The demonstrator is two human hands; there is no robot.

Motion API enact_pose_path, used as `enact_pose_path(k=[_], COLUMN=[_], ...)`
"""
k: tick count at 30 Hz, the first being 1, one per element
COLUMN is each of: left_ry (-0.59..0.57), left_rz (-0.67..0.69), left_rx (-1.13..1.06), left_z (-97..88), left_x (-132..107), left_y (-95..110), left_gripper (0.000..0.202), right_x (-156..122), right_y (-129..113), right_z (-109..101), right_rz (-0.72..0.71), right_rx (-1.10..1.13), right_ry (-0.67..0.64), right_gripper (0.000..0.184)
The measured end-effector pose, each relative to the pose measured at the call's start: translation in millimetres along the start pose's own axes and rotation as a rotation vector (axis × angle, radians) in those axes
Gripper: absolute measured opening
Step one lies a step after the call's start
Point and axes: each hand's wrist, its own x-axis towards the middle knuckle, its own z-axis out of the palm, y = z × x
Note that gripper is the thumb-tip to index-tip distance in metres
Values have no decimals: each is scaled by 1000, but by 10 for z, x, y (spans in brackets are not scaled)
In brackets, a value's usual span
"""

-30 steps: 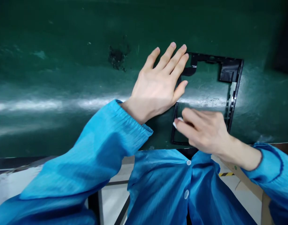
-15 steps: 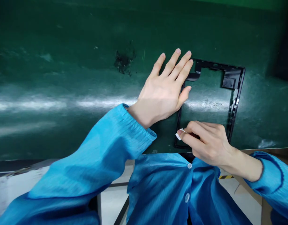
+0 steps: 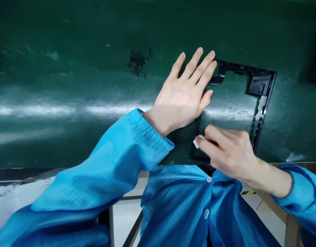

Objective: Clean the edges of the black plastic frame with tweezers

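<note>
A thin black plastic frame (image 3: 263,113), with a wide block at its far right corner, lies flat on the green work surface. My left hand (image 3: 185,94) rests palm down with fingers spread, covering part of the frame's left side. Near the frame's lower left corner, my right hand (image 3: 228,147) is closed and pinches a small white piece of cloth or paper (image 3: 196,142) against or just above the left bar. Whether the white piece touches the bar, I cannot tell. My right hand hides part of the frame's near side.
The green work surface (image 3: 83,72) carries a dark scuffed patch (image 3: 138,61) left of my left hand and a bright band of reflected light. Its near edge runs just in front of my blue jacket (image 3: 178,206). A dark shape stands at the far right.
My right hand with the white piece has shifted slightly up in the picture. My left hand stays spread on the frame; the whole view has shifted a little.
</note>
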Motion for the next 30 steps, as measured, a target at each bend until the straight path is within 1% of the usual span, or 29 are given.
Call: enact_pose_path(k=[2, 4, 6, 10, 13, 15, 20, 22, 26, 28, 30], left_ry=[16, 33, 35, 10, 40, 50, -13, 1, 52, 46, 34], left_rz=[18, 23, 14, -20, -10, -9, -46, -33, 8, 15, 16], left_rx=[-18, -24, -22, -1, -38, -58, -19, -39, -106, -106, -76], left_z=[5, 8, 8, 19, 31, 22, -27, -17, 53, 76, 63], left_x=[-6, -8, -7, 1, 11, 18, 27, 24, 28, 52, 82], left_y=[-14, -22, -20, -10, -19, -17, 19, 3, -69, -76, -54], left_gripper=[62, 62, 62, 65, 66, 66, 69, 69, 67, 66, 67], right_x=[-69, -108, -113, -66, -25, -15, -83, -103, -63, -30, -12], right_y=[-118, -172, -163, -65, -24, -33, -159, -197, -178, -149, -124], right_z=[-15, -14, 1, 36, 36, 25, 5, -2, -36, -50, -48], right_rz=[-48, -78, -89, -57, -40, -43, -109, -145, -222, -253, -260], right_rx=[56, 75, 79, 64, -10, -49, 18, 22, 17, 12, -9], right_ry=[-21, -42, -43, 38, 76, 79, -14, -33, -108, -144, -140], right_gripper=[30, 31, 32, 33, 32, 32, 29, 28, 28, 28, 27])
